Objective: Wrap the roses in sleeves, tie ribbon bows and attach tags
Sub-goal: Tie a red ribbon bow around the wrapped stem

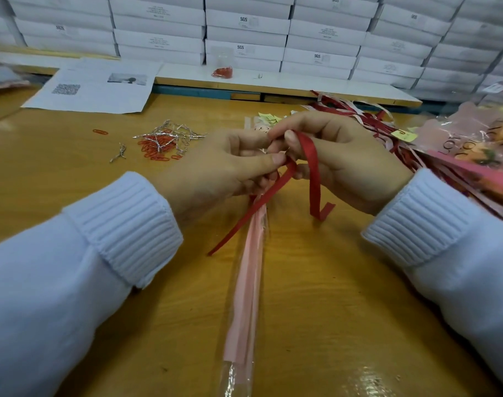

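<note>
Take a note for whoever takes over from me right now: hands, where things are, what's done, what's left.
Left hand pinches the red ribbon where it wraps the pink sleeve.
Right hand holds a ribbon loop; both tails hang loose.
The sleeve lies on the table, bottom end toward you.
Done: sleeve wrapped; wrapped roses piled at right.
Left: finish the bow, attach a tag; yellow tags lie behind the hands.
</note>
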